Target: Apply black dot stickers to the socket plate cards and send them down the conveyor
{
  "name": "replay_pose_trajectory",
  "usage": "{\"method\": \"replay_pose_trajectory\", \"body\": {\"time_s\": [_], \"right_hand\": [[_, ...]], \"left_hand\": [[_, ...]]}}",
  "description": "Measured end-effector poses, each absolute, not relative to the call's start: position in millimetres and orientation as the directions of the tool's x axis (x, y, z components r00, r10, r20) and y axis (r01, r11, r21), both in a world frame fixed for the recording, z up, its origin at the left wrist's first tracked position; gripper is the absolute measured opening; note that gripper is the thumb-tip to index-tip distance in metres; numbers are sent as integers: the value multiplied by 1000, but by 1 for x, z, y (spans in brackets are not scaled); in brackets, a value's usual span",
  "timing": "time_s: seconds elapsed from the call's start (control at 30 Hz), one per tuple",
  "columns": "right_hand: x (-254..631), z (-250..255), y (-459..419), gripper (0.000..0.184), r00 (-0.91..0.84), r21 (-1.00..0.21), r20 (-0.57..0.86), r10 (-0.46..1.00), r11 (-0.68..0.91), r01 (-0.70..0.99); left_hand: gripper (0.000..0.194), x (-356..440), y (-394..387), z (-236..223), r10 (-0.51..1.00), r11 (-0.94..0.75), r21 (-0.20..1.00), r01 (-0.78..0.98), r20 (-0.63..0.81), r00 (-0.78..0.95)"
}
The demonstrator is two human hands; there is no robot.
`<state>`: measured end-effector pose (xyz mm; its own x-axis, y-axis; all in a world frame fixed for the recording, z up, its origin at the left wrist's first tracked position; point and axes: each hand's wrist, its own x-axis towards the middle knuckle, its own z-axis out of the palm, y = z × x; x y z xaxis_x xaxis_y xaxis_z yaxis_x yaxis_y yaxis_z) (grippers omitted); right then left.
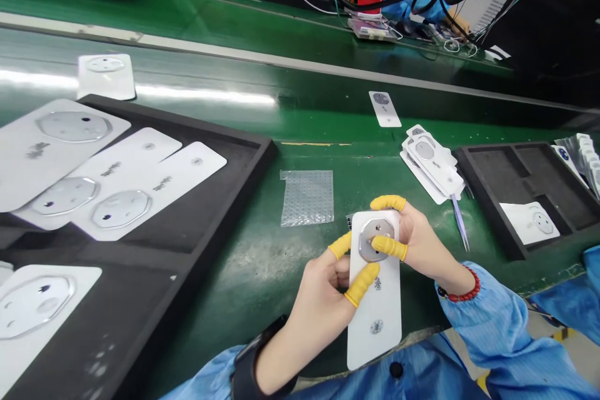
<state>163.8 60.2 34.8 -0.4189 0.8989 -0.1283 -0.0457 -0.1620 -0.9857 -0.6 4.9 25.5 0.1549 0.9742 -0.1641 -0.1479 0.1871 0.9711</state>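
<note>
Both my hands hold one white plate (377,319) with a round metal disc (370,239) near its top, just above the green bench. My left hand (323,300) grips its left edge, yellow finger cots on thumb and forefinger. My right hand (417,244) holds the top right, its cotted thumb pressing on the metal disc. A red bead bracelet sits on my right wrist.
A black foam tray (220,200) on the left carries several white plates. A bubble-wrap bag (307,197) lies ahead of my hands. A stack of plates (429,162) and tweezers (459,222) lie right, beside another black tray (510,175). A person in blue works across the belt.
</note>
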Motion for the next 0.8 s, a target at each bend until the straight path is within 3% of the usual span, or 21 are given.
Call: {"method": "replay_pose_trajectory", "body": {"time_s": [0.1, 0.33, 0.53, 0.7, 0.8], "right_hand": [[166, 33, 60, 52, -453, -979, -139, 881, -190, -70], [162, 35, 53, 43, -427, -984, -84, 900, -141, -105], [163, 35, 49, 39, -381, -992, -49, 923, -88, -86], [166, 43, 52, 38, -398, -991, -85, 914, -119, -62], [167, 48, 53, 32, -446, -992, -101, 889, -127, -27]], "left_hand": [[43, -1, 7, 30, 955, 271, 935, -230, -232, 185], [32, -1, 9, 25, 968, 230, 933, -276, -189, 168], [1, 2, 6, 24, 992, -69, 993, -91, 78, 104], [16, -1, 3, 24, 945, -313, 944, 105, 299, 131], [13, -1, 1, 24, 944, -323, 938, 124, 310, 115]]}}
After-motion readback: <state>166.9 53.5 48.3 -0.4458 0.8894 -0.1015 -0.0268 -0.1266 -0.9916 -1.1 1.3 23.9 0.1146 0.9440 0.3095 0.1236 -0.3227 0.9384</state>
